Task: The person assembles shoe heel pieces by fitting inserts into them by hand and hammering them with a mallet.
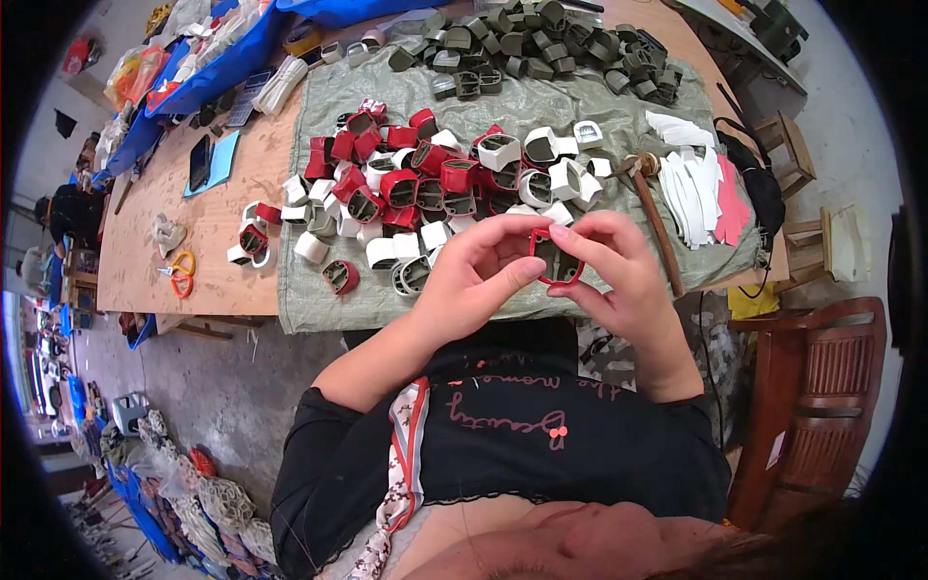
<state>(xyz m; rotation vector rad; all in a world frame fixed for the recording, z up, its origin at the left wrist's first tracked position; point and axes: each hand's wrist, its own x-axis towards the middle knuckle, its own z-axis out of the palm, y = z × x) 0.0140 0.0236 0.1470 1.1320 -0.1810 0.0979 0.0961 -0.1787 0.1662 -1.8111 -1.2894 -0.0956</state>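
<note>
A small red-rimmed piece with a dark green inside (pixel 556 261) is held up over the near edge of the cloth. My left hand (pixel 488 271) closes on its left side, with fingers and thumb at the rim. On its other side my right hand (pixel 614 266) pinches it between fingers and thumb. Just beyond the hands lies a heap of red and white pieces (pixel 401 187), some showing green insides. One red piece (pixel 339 276) lies apart at the near left of the heap.
Dark green pieces (pixel 541 43) are heaped at the back. A hammer (pixel 657 222), white strips (pixel 686 193) and pink strips (pixel 730 203) lie at right. Orange scissors (pixel 181 274) and a phone (pixel 200 161) are at left. A wooden chair (pixel 812 416) stands near right.
</note>
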